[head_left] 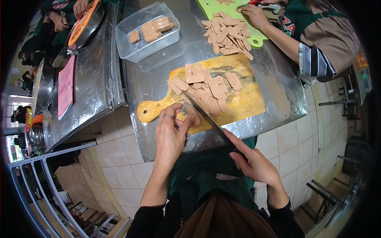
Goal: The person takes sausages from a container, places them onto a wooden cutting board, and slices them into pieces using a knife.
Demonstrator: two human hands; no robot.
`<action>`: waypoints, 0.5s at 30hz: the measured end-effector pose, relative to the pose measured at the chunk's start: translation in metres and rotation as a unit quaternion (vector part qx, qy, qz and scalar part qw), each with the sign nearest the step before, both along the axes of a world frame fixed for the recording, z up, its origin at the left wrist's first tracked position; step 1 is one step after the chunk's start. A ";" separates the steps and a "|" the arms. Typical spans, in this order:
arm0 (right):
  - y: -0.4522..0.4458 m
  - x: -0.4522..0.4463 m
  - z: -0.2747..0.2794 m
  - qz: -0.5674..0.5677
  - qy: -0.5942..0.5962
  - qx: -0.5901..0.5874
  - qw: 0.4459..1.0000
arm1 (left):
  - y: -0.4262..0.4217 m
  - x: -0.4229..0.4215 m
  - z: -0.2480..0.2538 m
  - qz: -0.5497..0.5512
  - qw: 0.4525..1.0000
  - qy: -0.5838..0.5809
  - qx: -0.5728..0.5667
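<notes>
My right hand (254,160) grips the handle of a long-bladed knife (210,119). The blade slants up and left over a wooden cutting board (244,103), its tip beside a heap of thin pinkish-brown slices (210,93) that look like sausage. Left of the blade, at the board's near edge, is my left hand (171,127). Its fingers are bent and the thumb stands apart from them, with nothing visible between. A ring is on one finger. The board's round handle (149,111) points left.
A clear plastic tub (131,49) holds several uncut pieces. Beyond my board, more slices (228,33) spill off a green cutting board (258,39), where a co-worker's hand (254,16) rests. Another person's hands hold an orange slicer (83,23) over a bowl. A pink book (66,87) lies left.
</notes>
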State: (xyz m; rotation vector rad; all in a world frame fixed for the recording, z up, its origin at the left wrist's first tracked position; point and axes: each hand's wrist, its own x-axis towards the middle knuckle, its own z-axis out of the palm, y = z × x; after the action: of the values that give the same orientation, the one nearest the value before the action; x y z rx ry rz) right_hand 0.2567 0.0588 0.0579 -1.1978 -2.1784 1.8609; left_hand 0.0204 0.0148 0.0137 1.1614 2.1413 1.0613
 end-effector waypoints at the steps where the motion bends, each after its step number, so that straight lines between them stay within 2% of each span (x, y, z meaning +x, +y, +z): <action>1: 0.000 0.000 0.001 -0.002 -0.003 -0.008 1.000 | -0.003 -0.002 -0.004 0.004 1.000 -0.018 0.001; 5: -0.003 0.000 -0.004 -0.005 0.003 0.000 1.000 | -0.006 0.000 0.004 0.029 0.989 -0.143 -0.020; 8: -0.002 0.001 -0.005 0.001 -0.006 -0.008 1.000 | -0.008 0.001 0.003 0.038 0.981 -0.191 -0.025; 11: -0.007 0.001 -0.014 0.010 0.020 0.029 0.999 | -0.009 0.000 -0.001 0.058 0.977 -0.205 -0.006; 15: -0.010 -0.001 -0.011 0.022 0.010 -0.022 0.999 | -0.014 -0.002 -0.003 0.055 0.973 -0.222 -0.007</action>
State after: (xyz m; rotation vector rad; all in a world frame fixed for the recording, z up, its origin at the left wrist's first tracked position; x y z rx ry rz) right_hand 0.2555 0.0492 0.0469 -1.1420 -2.1815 1.9379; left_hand 0.0181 0.0007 0.0106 0.7173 1.8668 1.2203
